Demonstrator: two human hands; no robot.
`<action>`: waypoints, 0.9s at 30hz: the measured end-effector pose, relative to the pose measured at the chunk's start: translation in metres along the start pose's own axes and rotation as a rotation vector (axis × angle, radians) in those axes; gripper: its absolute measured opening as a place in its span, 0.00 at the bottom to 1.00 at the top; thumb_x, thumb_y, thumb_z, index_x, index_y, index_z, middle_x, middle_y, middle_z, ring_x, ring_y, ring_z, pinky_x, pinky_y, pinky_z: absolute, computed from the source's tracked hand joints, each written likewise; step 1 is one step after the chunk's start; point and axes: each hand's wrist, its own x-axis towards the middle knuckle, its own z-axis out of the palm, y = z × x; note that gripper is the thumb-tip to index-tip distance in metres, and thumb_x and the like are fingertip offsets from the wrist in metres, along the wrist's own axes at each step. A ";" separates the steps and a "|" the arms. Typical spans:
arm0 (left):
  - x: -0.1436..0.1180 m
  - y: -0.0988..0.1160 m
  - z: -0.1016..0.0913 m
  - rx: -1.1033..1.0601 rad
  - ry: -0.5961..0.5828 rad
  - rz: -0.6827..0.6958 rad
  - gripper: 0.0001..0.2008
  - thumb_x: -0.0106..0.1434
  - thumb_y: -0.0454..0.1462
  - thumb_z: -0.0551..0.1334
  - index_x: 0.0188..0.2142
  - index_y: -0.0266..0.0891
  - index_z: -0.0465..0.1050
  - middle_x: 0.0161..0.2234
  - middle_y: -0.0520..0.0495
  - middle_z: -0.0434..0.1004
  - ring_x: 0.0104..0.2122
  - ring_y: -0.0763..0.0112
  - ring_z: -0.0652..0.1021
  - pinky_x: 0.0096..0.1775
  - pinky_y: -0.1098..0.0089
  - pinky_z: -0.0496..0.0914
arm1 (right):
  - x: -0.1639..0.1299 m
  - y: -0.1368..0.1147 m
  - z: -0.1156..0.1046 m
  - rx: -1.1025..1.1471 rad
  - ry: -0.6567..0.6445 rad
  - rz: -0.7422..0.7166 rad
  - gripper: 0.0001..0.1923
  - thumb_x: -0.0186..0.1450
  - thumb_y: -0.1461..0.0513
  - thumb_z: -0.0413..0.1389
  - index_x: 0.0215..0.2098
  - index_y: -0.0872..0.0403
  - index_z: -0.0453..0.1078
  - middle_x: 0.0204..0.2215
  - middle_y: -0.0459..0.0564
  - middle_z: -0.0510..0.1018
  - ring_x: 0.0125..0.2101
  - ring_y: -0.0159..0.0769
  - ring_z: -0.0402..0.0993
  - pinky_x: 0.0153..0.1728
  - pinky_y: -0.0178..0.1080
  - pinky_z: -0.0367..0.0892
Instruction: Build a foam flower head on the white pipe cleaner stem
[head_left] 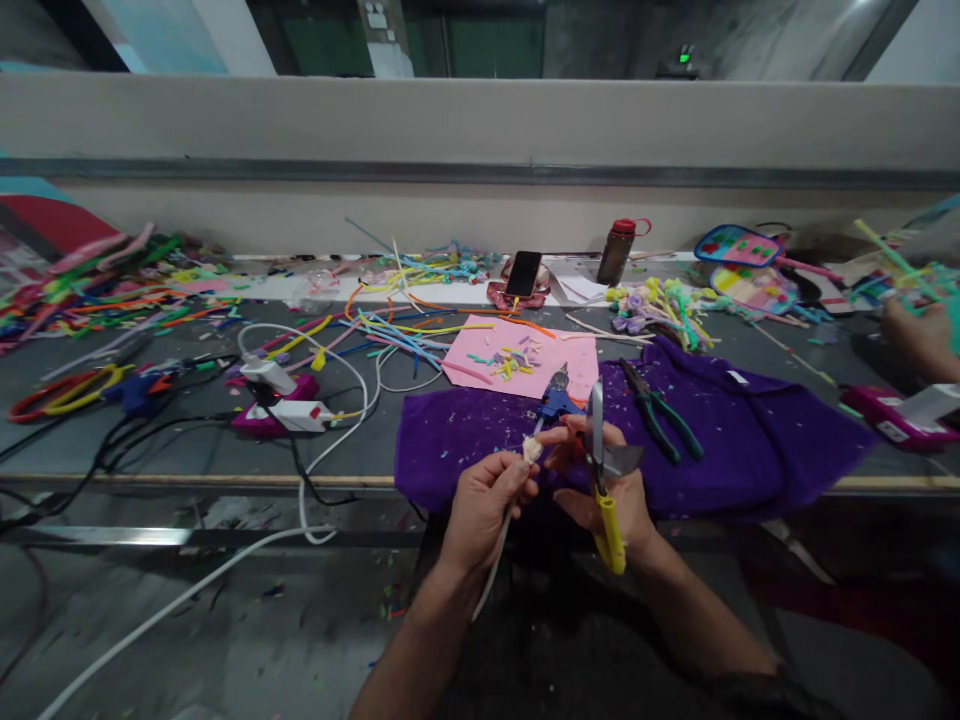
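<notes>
My left hand [495,500] pinches a white fuzzy stem [491,578], perhaps a pipe cleaner, whose upper end carries a small cream-coloured tuft [532,449]. Close beside it, my right hand [607,480] is closed round scissors with yellow handles [611,535] and wide metal blades [598,425]. Its index finger reaches toward the tuft; whether it touches is hard to tell. Just beyond both hands lies a blue glue gun [556,393] on a purple cloth [450,430]. Green-handled pliers [664,415] rest on that cloth to the right.
Short coloured bits lie on a pink sheet [465,350]. Behind stand a phone [523,273] and a dark bottle [616,252]. White cables and a power strip [285,410] occupy the left, near another glue gun [139,392]. Another person's hand [919,330] is at far right.
</notes>
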 end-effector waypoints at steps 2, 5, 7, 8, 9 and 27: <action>0.001 0.000 -0.001 -0.001 0.000 -0.003 0.11 0.52 0.42 0.64 0.25 0.35 0.73 0.19 0.52 0.70 0.15 0.85 0.62 0.18 0.81 0.54 | 0.000 0.000 0.001 0.008 0.010 0.002 0.33 0.51 0.70 0.61 0.52 0.48 0.56 0.44 0.51 0.72 0.36 0.36 0.71 0.39 0.43 0.67; 0.001 0.001 -0.002 -0.007 0.011 -0.009 0.10 0.52 0.42 0.64 0.25 0.35 0.73 0.19 0.52 0.70 0.15 0.84 0.62 0.17 0.81 0.54 | 0.000 0.001 0.000 0.024 0.075 0.012 0.32 0.52 0.68 0.61 0.52 0.48 0.55 0.46 0.52 0.71 0.37 0.38 0.71 0.40 0.44 0.66; 0.002 0.001 -0.003 -0.019 0.013 -0.004 0.10 0.52 0.42 0.64 0.25 0.35 0.73 0.19 0.52 0.70 0.15 0.84 0.62 0.17 0.80 0.54 | 0.001 0.001 -0.001 0.054 0.119 0.036 0.32 0.53 0.66 0.60 0.53 0.47 0.54 0.47 0.53 0.70 0.38 0.38 0.71 0.39 0.45 0.66; 0.002 0.002 -0.003 -0.025 0.010 0.001 0.11 0.52 0.42 0.64 0.25 0.35 0.73 0.19 0.52 0.70 0.15 0.84 0.62 0.17 0.80 0.54 | 0.002 0.001 -0.002 0.062 0.128 0.050 0.31 0.54 0.66 0.59 0.53 0.47 0.54 0.47 0.53 0.70 0.38 0.38 0.71 0.39 0.44 0.66; 0.002 0.002 -0.003 -0.029 0.007 0.004 0.11 0.52 0.42 0.64 0.25 0.35 0.73 0.19 0.52 0.70 0.15 0.84 0.62 0.17 0.80 0.54 | 0.002 0.001 -0.003 0.060 0.128 0.062 0.31 0.54 0.65 0.59 0.53 0.47 0.53 0.47 0.53 0.70 0.37 0.38 0.71 0.38 0.44 0.66; 0.003 0.002 -0.003 -0.197 0.015 -0.061 0.11 0.51 0.41 0.65 0.26 0.34 0.72 0.20 0.51 0.70 0.18 0.81 0.66 0.18 0.80 0.55 | 0.004 0.005 0.004 -0.001 0.115 0.063 0.31 0.54 0.65 0.60 0.53 0.48 0.55 0.47 0.53 0.70 0.37 0.37 0.71 0.40 0.43 0.66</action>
